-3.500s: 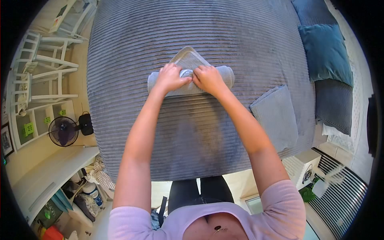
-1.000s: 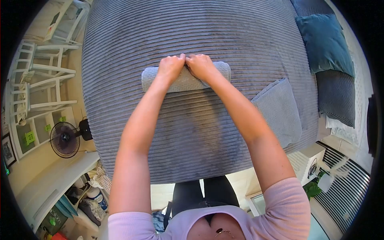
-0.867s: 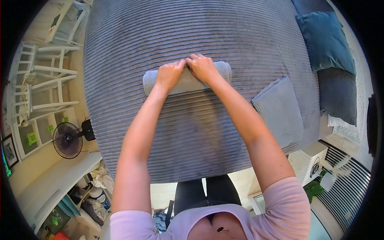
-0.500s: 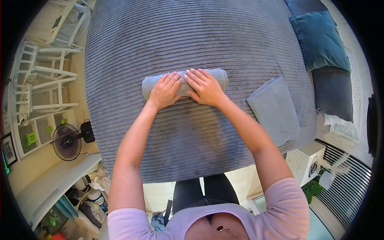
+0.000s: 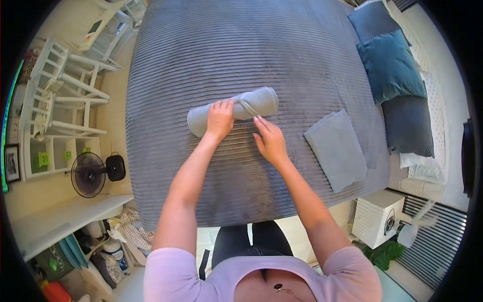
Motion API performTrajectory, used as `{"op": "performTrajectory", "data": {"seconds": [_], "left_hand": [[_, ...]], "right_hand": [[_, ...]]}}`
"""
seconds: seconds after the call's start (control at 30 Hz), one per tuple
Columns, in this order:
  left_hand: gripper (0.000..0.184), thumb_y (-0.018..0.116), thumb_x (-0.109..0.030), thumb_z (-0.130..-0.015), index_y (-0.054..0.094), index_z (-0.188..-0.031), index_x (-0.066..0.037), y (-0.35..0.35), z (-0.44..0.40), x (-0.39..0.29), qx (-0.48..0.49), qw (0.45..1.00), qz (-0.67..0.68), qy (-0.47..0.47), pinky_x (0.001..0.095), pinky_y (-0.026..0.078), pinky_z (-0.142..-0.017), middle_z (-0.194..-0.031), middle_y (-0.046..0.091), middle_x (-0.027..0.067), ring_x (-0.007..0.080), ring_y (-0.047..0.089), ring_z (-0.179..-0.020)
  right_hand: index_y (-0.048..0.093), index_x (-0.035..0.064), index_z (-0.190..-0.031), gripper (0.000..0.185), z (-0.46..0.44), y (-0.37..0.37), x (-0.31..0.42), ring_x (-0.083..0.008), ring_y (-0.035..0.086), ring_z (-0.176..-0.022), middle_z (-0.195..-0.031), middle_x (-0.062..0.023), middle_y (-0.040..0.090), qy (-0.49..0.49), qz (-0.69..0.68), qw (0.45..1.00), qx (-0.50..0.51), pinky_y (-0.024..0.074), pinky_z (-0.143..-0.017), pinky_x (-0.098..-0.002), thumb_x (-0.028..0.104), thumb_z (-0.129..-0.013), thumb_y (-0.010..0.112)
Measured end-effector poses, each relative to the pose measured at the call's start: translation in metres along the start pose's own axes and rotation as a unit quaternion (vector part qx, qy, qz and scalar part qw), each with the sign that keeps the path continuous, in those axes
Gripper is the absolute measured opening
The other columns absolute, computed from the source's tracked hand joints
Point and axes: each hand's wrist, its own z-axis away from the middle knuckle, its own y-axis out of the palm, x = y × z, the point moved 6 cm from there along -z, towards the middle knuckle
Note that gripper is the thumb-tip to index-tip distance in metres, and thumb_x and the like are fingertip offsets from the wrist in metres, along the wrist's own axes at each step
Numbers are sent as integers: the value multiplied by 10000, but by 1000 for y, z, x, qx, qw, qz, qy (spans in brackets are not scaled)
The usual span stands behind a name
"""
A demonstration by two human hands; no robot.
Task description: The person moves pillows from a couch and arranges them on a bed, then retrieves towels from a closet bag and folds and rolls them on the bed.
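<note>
A light grey rolled towel (image 5: 201,119) lies at a slant on the bed, with a narrow raised fold or band across it near its right end. My left hand (image 5: 220,120) is wrapped over the middle of the roll, fingers curled across its top. Just below the fold, my right hand (image 5: 272,142) has its fingertips at or very near the lower end of that fold, and its thumb stands apart from the fingers. To the right, a folded grey towel (image 5: 337,151) lies flat on the bed.
A ribbed grey bedspread (image 5: 226,55) covers the bed. Cushions (image 5: 391,68) line its right side. On the left stand a fan (image 5: 88,174), white chairs (image 5: 75,95) and a shelf (image 5: 65,224). A white cabinet (image 5: 375,219) is at lower right.
The roll has tilted, its right end now farther away, and the fold shows. My right hand has come off the roll's top toward its near side; my left hand still rests on it.
</note>
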Motion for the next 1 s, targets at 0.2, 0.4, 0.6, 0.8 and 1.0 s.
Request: {"op": "performTrajectory", "data": {"seconds": [0.2,0.4,0.6,0.8,1.0], "left_hand": [[408,690,-244,-784,583,-1083,12,-36,75,131,147,798,429,-398,374,470,-804,-958,654,93,259,613,-876],[633,634,-390,-831,441,-1270,24,-34,122,180,198,685,518,-472,351,420,-896,-1179,564,137,230,535,-1065],[747,624,-400,-802,308,-1381,-48,-53,106,185,16,909,98,-404,482,343,-989,-1375,367,215,371,362,-1258],[797,581,-474,-801,212,-1434,-162,-55,101,114,121,949,-93,-275,598,234,-1013,-1455,213,213,480,259,-1278],[766,552,-477,-825,218,-1436,-157,-70,98,123,25,962,-60,-264,590,189,-1036,-1455,192,231,488,235,-1288]], "right_hand": [[605,-7,-1083,300,143,-43,-32,-251,652,-856,-972,-164,657,253,-150,949,110,502,-745,-305,160,-834,611],[604,-24,-1070,296,204,-46,-32,-287,659,-824,-946,-198,656,375,-144,898,182,509,-730,-331,172,-848,593],[599,-24,-1072,311,163,-48,4,-296,647,-858,-963,-195,649,289,-113,931,192,506,-733,-335,182,-840,604],[602,7,-1083,314,158,-44,27,-301,641,-833,-959,-197,644,318,-88,914,236,500,-720,-360,196,-833,616],[591,6,-1100,307,183,-48,26,-262,645,-787,-951,-175,657,287,-57,910,293,507,-712,-339,178,-847,602]]}}
